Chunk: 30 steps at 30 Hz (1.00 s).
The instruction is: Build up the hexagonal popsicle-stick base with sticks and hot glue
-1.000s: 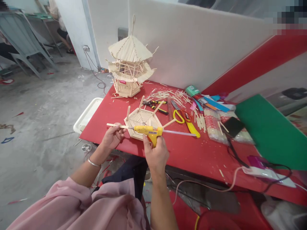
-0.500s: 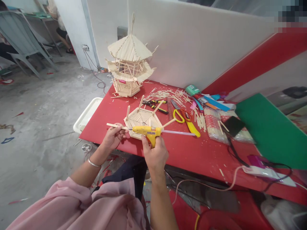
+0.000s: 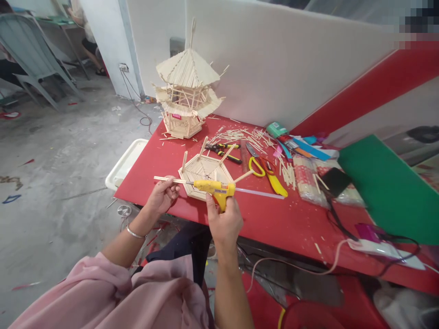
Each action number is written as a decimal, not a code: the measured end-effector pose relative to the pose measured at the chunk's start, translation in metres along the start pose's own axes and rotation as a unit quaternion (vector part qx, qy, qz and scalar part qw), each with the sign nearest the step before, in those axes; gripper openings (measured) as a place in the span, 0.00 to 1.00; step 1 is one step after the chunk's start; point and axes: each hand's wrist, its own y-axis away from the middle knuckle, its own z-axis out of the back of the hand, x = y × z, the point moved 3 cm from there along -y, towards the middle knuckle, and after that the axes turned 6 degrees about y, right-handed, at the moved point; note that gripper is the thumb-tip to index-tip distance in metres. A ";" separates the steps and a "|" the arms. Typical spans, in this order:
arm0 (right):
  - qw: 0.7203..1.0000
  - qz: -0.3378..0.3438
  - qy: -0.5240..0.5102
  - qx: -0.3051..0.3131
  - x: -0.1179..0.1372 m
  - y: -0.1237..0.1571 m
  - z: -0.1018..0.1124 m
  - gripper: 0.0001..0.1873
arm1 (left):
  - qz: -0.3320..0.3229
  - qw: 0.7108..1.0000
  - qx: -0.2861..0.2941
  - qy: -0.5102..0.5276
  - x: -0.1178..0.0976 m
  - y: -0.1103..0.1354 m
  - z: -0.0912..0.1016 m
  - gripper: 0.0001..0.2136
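My left hand (image 3: 164, 194) pinches thin wooden sticks (image 3: 161, 178), which lie sideways at the front of the table. Wrapped round the handle of a yellow glue gun (image 3: 212, 186) is my right hand (image 3: 224, 217). The gun's nozzle points left, close to the right end of the sticks; whether it touches them I cannot tell. A clear glue stick (image 3: 260, 193) juts out of its back. Behind the gun, and partly covered by it, lies a six-sided stick base (image 3: 202, 170) with short posts standing at its corners.
A stick-built pagoda (image 3: 188, 91) stands at the back left of the red table (image 3: 144, 178). Loose sticks, pliers (image 3: 224, 153), yellow-handled scissors (image 3: 257, 167) and bagged sticks (image 3: 307, 180) lie to the right. A pink cord (image 3: 291, 269) hangs along the front edge.
The glue gun has shifted slightly right, and its nozzle is a little farther from my left fingers. Both hands keep their holds. The whole view has shifted slightly.
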 end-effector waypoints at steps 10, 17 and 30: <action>0.999 -0.015 -0.008 0.029 -0.003 0.001 -0.003 0.34 | -0.025 0.999 0.017 -0.034 0.002 -0.002 0.003 0.12; 0.999 -0.029 0.022 0.037 -0.007 0.002 -0.005 0.35 | -0.056 0.996 0.049 -0.041 0.004 -0.003 0.004 0.12; 0.999 -0.029 -0.011 0.017 -0.010 0.003 -0.003 0.26 | -0.065 0.996 0.050 -0.046 0.004 -0.001 0.001 0.12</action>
